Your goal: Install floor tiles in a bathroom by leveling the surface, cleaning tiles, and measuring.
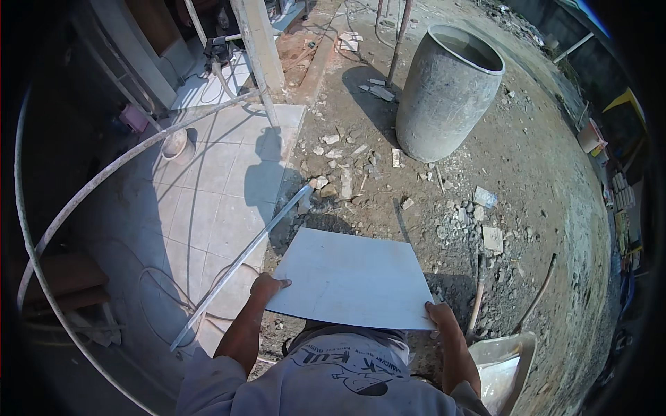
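A large pale floor tile [354, 277] lies level in front of my waist, held between both hands. My left hand [269, 284] grips its left edge, with the thumb on the top face and the fingers hidden below. At the near right corner my right hand [442, 315] holds the other side, its fingers partly out of sight under the edge. A long, straight metal bar [243, 262] slants over the tiled floor just left of my left hand. Close by my right forearm stands a mortar trough [528, 347] with whitish contents.
A big grey barrel [447, 97] stands on the dirt ahead, with broken tile and rubble [343, 170] before it. Laid tiles [208, 201] cover the left, bearing a small bucket [177, 147] and a hose [149, 284]. Tool handles [479, 298] rise at right; scaffold poles [260, 69] stand ahead.
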